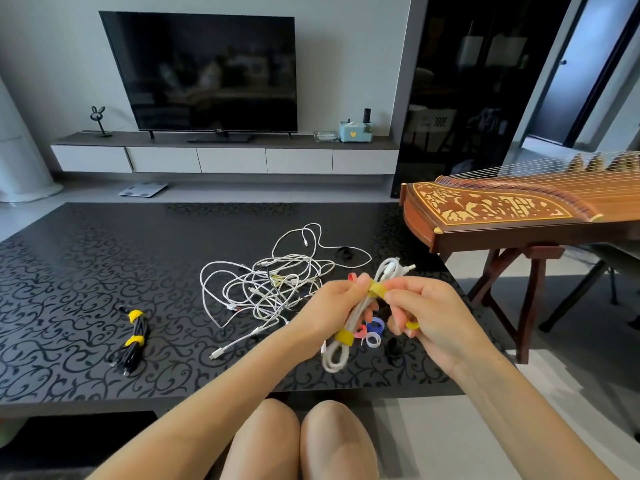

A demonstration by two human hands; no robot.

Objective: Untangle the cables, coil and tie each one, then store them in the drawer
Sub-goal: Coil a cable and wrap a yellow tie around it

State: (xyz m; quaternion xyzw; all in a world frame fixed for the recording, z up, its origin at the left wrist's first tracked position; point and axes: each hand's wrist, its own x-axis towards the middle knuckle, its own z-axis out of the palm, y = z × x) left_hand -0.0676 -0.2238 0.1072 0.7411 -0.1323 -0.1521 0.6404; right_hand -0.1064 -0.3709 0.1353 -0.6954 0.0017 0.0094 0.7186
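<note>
Two hands hold a coiled white cable [333, 358] just above the counter [69, 271]. The left hand [329, 306] grips the bundle, fingers curled round it. The right hand [433, 317] pinches a yellow tie [375, 289] wrapped round its upper part. A second tie [344, 337] binds it lower down. Beneath lie loose coloured ties [374, 329]. Off left rests a black cable [133, 344], coiled and tied twice. Beyond sprawl tangled white cables [263, 289]. Farther back stand a zither [485, 206] and drawers [228, 160] under a television [207, 71].
</note>
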